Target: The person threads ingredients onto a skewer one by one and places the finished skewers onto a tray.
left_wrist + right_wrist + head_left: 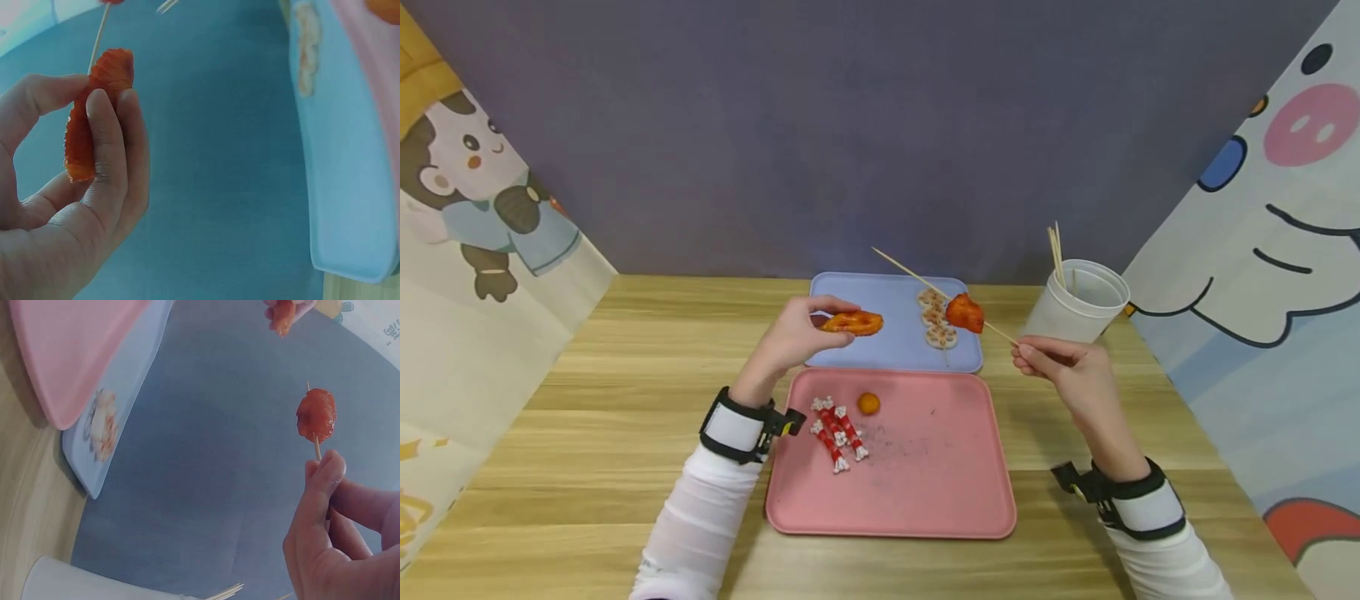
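My left hand (801, 333) holds a glossy orange-brown food piece (854, 323), elongated with a ridged surface, between thumb and fingers above the blue tray. In the left wrist view the thumb and fingers press on both sides of this piece (112, 72). A thin wooden skewer (910, 271) is pinched near its lower end by my right hand (1067, 367). One red-orange saucy chunk (965, 313) is threaded on it, and the bare pointed end slants up and left. In the head view that tip stands past the left hand's piece, apart from it.
On the blue tray (891, 358) lies a skewer of white-brown slices (940, 336). Nearer, the pink tray (925, 500) bears several red-and-white pieces (838, 433) and an orange ball (868, 404). A white tub (1067, 321) with wooden sticks (1056, 254) stands at right. Behind rises a grey wall (880, 142).
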The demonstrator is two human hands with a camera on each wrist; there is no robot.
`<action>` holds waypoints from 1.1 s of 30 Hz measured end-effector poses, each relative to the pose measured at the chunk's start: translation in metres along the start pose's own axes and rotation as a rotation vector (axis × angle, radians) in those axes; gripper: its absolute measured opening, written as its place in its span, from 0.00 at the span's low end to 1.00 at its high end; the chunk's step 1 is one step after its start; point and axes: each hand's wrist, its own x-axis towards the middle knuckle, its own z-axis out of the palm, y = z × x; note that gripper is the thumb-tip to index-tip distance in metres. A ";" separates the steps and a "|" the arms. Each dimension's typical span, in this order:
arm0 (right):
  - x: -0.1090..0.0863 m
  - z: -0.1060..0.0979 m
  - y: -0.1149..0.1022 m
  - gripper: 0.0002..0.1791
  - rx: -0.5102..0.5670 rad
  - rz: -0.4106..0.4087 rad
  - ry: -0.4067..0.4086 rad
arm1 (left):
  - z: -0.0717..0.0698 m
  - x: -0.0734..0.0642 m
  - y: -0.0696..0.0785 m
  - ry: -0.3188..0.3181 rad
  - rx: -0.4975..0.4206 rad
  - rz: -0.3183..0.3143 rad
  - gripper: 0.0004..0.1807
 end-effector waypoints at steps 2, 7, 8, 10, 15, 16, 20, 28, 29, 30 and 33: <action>0.000 0.001 -0.002 0.20 -0.008 -0.008 -0.002 | -0.005 0.000 0.002 0.029 -0.048 0.003 0.21; -0.002 0.003 -0.002 0.19 -0.017 -0.030 -0.017 | -0.013 0.001 0.004 0.113 -0.113 0.017 0.22; -0.002 0.004 -0.002 0.19 -0.013 -0.034 -0.021 | -0.015 0.001 0.004 0.127 -0.118 0.018 0.22; -0.003 0.004 -0.003 0.17 -0.011 -0.043 -0.028 | -0.017 0.001 0.006 0.154 -0.133 0.011 0.22; -0.008 0.005 -0.004 0.13 -0.002 -0.057 -0.041 | -0.021 0.002 0.008 0.197 -0.212 0.064 0.20; -0.009 0.005 -0.005 0.11 -0.007 -0.057 -0.043 | -0.022 0.003 0.008 0.203 -0.242 0.083 0.19; -0.012 0.006 -0.005 0.12 -0.032 -0.061 -0.055 | -0.026 0.005 0.007 0.229 -0.370 0.148 0.16; -0.013 0.002 0.006 0.13 0.005 -0.120 -0.093 | -0.033 0.007 0.011 0.221 -0.634 0.190 0.14; -0.013 0.002 0.006 0.13 0.000 -0.127 -0.096 | -0.033 0.007 0.012 0.215 -0.668 0.193 0.14; -0.013 0.002 0.006 0.13 0.009 -0.124 -0.089 | -0.034 0.007 0.012 0.208 -0.695 0.195 0.14; -0.015 0.005 -0.002 0.14 -0.046 -0.096 -0.062 | -0.036 0.007 0.011 0.187 -0.764 0.194 0.14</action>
